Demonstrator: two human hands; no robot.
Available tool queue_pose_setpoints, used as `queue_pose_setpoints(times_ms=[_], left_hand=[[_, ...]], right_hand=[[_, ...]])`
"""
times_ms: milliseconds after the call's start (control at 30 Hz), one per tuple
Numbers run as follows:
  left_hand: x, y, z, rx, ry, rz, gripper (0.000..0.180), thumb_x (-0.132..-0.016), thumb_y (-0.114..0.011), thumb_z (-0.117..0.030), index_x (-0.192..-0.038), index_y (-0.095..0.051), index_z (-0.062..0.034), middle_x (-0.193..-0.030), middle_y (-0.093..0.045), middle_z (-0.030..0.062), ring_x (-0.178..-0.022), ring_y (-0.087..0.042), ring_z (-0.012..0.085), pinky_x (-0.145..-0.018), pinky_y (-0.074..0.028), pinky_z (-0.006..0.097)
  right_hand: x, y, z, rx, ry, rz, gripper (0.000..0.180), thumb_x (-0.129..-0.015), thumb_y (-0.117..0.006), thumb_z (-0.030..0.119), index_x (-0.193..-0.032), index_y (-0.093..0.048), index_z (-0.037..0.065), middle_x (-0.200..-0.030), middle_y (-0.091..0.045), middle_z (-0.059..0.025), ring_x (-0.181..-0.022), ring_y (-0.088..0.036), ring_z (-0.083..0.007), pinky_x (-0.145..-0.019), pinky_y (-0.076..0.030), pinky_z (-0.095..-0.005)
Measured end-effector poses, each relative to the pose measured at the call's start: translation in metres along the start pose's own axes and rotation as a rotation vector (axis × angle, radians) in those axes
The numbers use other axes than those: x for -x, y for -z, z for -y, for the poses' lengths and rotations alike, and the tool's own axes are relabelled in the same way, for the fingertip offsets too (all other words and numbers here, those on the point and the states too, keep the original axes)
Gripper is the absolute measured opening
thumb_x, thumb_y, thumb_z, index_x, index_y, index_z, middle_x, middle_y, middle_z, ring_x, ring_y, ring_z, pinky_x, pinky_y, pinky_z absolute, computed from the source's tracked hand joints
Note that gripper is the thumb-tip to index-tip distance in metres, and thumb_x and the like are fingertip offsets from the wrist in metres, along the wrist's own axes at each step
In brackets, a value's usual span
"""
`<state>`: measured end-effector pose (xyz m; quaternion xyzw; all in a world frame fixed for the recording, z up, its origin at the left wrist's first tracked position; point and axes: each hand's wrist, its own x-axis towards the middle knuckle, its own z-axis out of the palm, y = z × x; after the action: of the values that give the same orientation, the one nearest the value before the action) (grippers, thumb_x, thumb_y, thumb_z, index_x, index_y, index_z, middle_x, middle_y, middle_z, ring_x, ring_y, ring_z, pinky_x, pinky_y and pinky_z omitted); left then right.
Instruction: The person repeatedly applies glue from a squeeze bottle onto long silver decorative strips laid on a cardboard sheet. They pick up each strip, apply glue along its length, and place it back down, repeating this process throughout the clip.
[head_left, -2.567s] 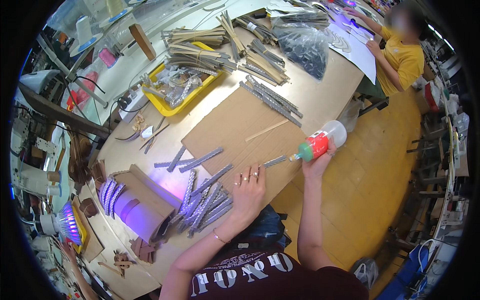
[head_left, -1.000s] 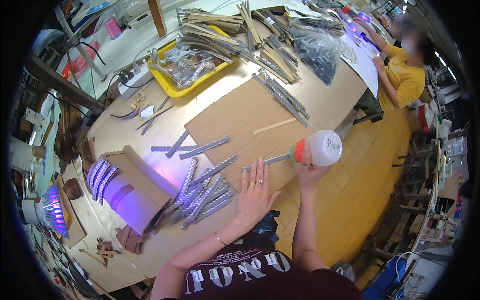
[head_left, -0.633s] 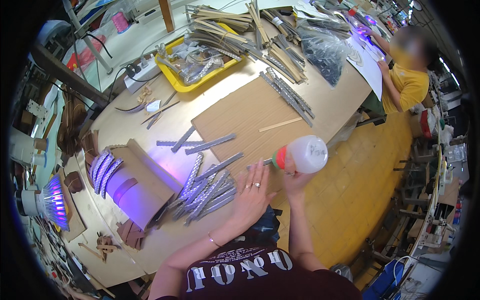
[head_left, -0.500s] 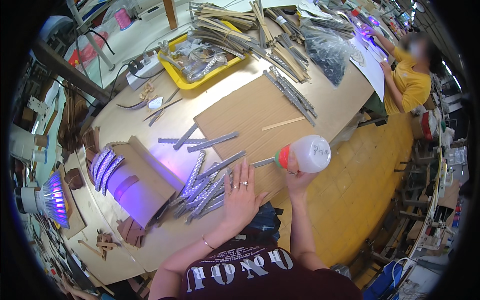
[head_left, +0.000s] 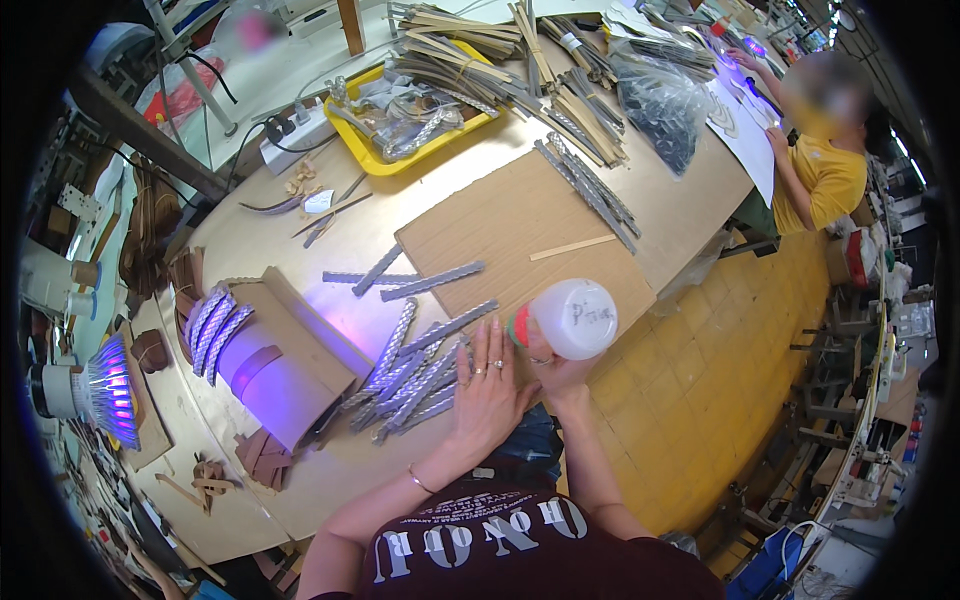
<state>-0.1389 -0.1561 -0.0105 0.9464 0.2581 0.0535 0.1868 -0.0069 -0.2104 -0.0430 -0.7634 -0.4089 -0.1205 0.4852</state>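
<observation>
My right hand (head_left: 562,370) is wrapped round a white plastic bottle (head_left: 577,322) with a red and green top. The bottle is tipped, its base up toward me and its top down by my left fingertips; the tip itself is hidden. My left hand (head_left: 487,395) lies flat, fingers stretched out, at the right end of a pile of grey braided strips (head_left: 405,385). Whatever lies beneath its fingers is mostly covered. More grey strips (head_left: 433,281) rest just beyond, partly on a brown cardboard sheet (head_left: 500,225).
A curved cardboard holder (head_left: 300,360) with braided strips stands left, near a purple-lit lamp (head_left: 105,390). Behind are a yellow tray (head_left: 375,160) of bagged pieces, bundled strips (head_left: 580,115) and a plastic bag (head_left: 665,110). A person in a yellow shirt (head_left: 835,180) works at far right.
My right hand has brought the bottle left, close to my left fingers. The strip that reached from my left hand to the bottle top is now hidden. My left hand stays nearly in place.
</observation>
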Motion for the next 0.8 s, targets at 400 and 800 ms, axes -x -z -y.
queue_pose_setpoints(times_ms=[400,800], left_hand=[[0.0,-0.003,-0.001,-0.001,-0.002,-0.007,0.08,-0.087,-0.058,-0.049,-0.141,-0.036,0.007,-0.153,-0.026,0.0211,-0.145,-0.015,0.0351,-0.112,-0.011,0.057],[0.0,-0.001,-0.004,-0.075,0.016,0.023,0.077,-0.086,-0.059,-0.047,-0.138,-0.041,0.0068,-0.154,-0.023,0.0233,-0.145,-0.016,0.0343,-0.114,-0.011,0.052]], right_hand=[[-0.032,0.052,-0.049,0.298,-0.025,-0.026,0.082,-0.075,-0.08,0.038,-0.127,-0.037,-0.007,-0.108,-0.059,-0.0185,-0.095,-0.064,-0.0294,-0.081,-0.05,-0.0384],[-0.014,-0.001,0.013,-0.119,-0.171,0.034,0.085,-0.069,-0.085,0.03,-0.126,-0.035,-0.008,-0.101,-0.062,-0.0154,-0.092,-0.064,-0.0257,-0.084,-0.05,-0.0373]])
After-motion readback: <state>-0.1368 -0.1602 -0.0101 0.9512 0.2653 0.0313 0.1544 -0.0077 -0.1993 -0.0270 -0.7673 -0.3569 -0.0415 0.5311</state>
